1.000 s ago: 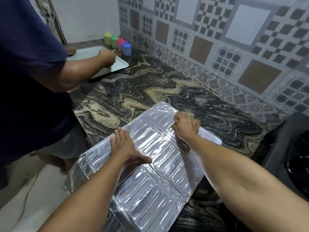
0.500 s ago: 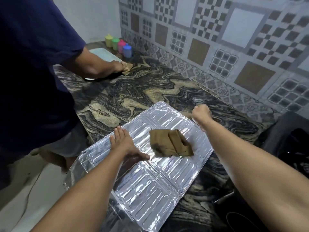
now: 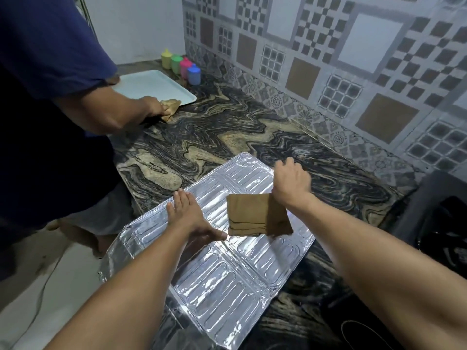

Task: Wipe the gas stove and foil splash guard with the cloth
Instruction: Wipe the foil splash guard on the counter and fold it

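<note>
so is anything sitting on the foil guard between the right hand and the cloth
Nothing visible. The right hand is directly at the folded brown cloth, at its upper right corner on the foil guard. The left hand lies flat on the foil beside the cloth, not in between.

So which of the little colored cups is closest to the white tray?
The blue cup. It stands at the front of the row, right beside the white tray, while the pink, green and yellow ones sit farther back.

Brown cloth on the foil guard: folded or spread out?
Folded. The brown cloth shows stacked layered edges along its near side and lies as a compact rectangle on the foil splash guard.
</note>
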The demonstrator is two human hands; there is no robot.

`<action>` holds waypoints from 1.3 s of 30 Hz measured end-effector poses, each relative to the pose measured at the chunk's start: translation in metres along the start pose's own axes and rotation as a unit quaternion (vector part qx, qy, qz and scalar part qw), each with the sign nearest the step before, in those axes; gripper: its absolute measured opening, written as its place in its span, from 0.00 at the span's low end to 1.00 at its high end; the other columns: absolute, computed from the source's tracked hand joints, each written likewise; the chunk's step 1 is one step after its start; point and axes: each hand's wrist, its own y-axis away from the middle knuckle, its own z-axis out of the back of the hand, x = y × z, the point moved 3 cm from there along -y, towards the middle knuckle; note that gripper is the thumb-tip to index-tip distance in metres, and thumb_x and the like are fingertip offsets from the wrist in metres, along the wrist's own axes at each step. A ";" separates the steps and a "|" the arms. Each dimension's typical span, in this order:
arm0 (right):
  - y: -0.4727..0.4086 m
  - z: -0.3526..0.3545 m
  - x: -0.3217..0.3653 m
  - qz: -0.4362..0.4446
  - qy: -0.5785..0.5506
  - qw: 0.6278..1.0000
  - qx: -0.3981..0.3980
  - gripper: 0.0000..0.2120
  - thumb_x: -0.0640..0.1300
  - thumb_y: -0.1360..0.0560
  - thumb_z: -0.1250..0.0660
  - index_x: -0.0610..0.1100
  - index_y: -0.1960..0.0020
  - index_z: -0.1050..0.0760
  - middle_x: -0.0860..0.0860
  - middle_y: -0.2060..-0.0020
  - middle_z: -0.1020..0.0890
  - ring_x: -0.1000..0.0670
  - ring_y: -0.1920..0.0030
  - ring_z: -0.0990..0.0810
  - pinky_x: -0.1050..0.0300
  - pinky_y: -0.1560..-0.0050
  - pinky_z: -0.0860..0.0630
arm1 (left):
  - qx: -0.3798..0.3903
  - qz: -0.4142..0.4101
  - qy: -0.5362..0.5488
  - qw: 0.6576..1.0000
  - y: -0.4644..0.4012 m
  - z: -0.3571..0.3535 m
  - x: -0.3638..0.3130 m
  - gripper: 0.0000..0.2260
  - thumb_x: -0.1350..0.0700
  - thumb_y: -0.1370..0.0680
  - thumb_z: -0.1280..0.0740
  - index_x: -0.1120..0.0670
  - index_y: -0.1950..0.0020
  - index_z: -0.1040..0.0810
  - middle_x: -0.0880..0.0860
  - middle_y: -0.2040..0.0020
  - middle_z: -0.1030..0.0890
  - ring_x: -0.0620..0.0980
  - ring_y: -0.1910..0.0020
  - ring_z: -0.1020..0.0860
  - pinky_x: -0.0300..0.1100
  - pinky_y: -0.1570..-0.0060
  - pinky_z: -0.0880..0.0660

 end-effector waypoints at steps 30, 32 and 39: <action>-0.061 -0.097 0.072 0.128 -0.065 0.968 0.207 0.38 0.70 0.24 0.61 0.51 0.21 0.64 0.44 0.23 0.66 0.38 0.24 0.66 0.34 0.27 0.64 | 0.017 -0.036 -0.029 0.999 -0.001 -0.004 0.018 0.71 0.25 0.46 0.28 0.56 0.24 0.71 0.56 0.25 0.73 0.53 0.26 0.73 0.57 0.31 0.71; -0.065 -0.096 0.078 0.115 -0.063 0.968 0.214 0.39 0.70 0.24 0.61 0.50 0.22 0.65 0.43 0.24 0.66 0.37 0.24 0.66 0.33 0.27 0.64 | 0.019 -0.033 -0.032 0.999 -0.002 -0.004 0.018 0.72 0.25 0.47 0.28 0.56 0.24 0.71 0.56 0.25 0.73 0.53 0.26 0.73 0.57 0.31 0.71; -0.063 -0.092 0.076 0.104 -0.061 0.969 0.217 0.37 0.68 0.23 0.61 0.50 0.22 0.65 0.45 0.23 0.64 0.39 0.24 0.65 0.35 0.26 0.63 | 0.024 -0.017 -0.033 0.999 -0.002 -0.002 0.018 0.72 0.24 0.48 0.29 0.56 0.23 0.70 0.55 0.25 0.73 0.53 0.26 0.72 0.58 0.30 0.69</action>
